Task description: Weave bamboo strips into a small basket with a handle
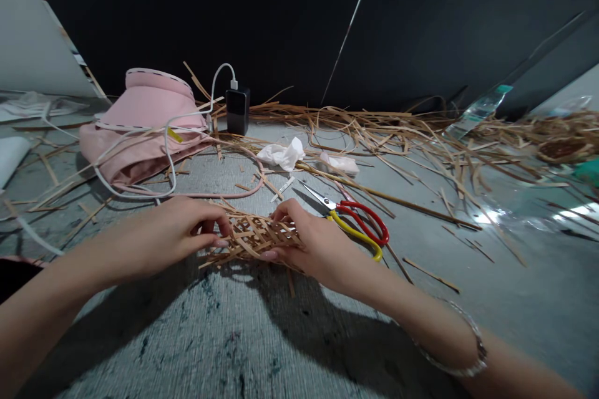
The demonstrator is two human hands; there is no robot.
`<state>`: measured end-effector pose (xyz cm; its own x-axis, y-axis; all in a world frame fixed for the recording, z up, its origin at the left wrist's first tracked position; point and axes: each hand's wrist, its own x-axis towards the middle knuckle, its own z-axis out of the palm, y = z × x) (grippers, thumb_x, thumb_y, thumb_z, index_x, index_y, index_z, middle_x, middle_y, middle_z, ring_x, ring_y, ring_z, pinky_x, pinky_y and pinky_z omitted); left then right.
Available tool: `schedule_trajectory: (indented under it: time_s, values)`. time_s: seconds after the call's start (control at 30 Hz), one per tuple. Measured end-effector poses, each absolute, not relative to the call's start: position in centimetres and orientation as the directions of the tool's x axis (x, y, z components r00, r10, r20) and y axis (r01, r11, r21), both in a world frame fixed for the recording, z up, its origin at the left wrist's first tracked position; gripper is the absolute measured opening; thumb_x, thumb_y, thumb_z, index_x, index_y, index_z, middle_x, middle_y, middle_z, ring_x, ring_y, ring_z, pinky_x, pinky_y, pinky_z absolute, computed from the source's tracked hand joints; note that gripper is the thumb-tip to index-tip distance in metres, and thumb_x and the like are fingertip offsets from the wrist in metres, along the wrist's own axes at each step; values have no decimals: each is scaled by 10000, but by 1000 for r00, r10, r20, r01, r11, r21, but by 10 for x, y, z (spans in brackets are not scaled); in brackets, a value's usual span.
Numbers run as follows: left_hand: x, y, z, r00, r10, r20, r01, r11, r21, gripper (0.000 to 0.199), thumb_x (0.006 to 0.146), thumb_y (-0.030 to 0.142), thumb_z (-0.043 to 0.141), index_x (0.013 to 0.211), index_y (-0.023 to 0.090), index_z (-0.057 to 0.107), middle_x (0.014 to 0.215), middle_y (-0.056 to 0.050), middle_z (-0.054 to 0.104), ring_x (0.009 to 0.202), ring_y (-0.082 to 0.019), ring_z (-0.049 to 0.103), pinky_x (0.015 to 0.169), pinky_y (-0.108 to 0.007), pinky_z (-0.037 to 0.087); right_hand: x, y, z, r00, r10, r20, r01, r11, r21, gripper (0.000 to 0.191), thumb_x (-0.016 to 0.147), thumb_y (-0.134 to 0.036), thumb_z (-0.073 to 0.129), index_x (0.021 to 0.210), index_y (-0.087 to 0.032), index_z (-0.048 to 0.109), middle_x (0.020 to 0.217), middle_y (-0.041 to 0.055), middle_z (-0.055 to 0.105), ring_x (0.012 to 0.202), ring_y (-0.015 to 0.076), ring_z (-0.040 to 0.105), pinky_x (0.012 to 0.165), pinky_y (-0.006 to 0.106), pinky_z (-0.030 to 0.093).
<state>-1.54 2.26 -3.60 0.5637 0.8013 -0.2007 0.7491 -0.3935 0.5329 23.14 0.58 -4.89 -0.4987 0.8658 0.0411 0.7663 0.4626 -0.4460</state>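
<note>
Between my two hands is a small openwork weave of tan strips (253, 234), with loose strip ends sticking out on its left side. My left hand (199, 224) pinches its left end, thumb and index finger close together at the strips. Around the right end my right hand (304, 237) is closed, thumb in front and fingers behind, partly hiding the weave. Just behind my right hand lie scissors (355, 218) with one red and one yellow handle, their blades slightly apart and pointing to the upper left.
A pink sun visor hat (154, 106) with a white cable (168, 156) lies at back left, beside a black power bank (238, 111). Crumpled tissue (283, 154) is behind the weave. Loose strips (374, 131) line the dark wall; a plastic bottle (480, 112) leans at right.
</note>
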Motion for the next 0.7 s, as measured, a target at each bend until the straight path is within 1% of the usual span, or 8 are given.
schedule_trajectory:
  time_s: [0.07,0.17,0.23,0.3,0.4,0.6,0.7]
  values:
    - [-14,22,-35,567,799,-202,741,-387,548,170,868,333,512,903,273,668,891,27,679,781,-142,590,683,-256,405,232,5,-50,-502,862,64,768,479,-425,312,799,-348,637,1026,-190,494,696,5,655,575,152,577,516,236,337]
    - [-11,20,-34,565,811,-152,722,-397,566,245,883,408,493,896,258,686,935,2,688,832,-163,597,726,-275,410,232,5,-52,-512,854,88,759,499,-419,367,779,-391,669,1037,-189,502,731,21,667,610,167,592,523,239,345]
    - [-7,20,-35,537,836,-111,730,-395,557,272,879,421,489,849,237,686,892,-11,689,807,-170,593,704,-279,401,232,5,-52,-519,850,91,751,504,-427,404,764,-412,687,1043,-184,506,776,38,680,632,176,600,526,243,351]
    - [-4,19,-37,500,861,-90,753,-382,536,273,861,414,505,779,214,672,796,-13,677,728,-165,576,646,-275,378,231,5,-51,-520,850,90,749,504,-431,405,770,-432,680,1037,-177,512,803,54,686,645,183,601,525,248,351]
    - [0,20,-41,470,878,-89,774,-362,520,295,851,425,516,709,197,638,704,-4,645,646,-150,541,592,-268,343,231,5,-51,-522,848,90,750,506,-426,342,810,-414,642,1018,-173,516,816,61,685,655,181,597,535,251,351]
    - [1,20,-43,462,882,-92,770,-347,536,268,853,401,533,721,197,645,694,0,640,643,-149,539,602,-267,338,228,4,-50,-547,833,84,753,533,-386,244,852,-350,593,1015,-182,522,936,65,672,724,175,596,591,262,371]
    - [1,20,-42,448,887,-114,775,-322,544,293,856,433,525,727,200,648,714,-9,648,655,-157,542,603,-272,342,228,3,-48,-551,831,82,753,537,-381,206,856,-333,586,997,-192,534,970,57,659,746,171,599,616,271,383]
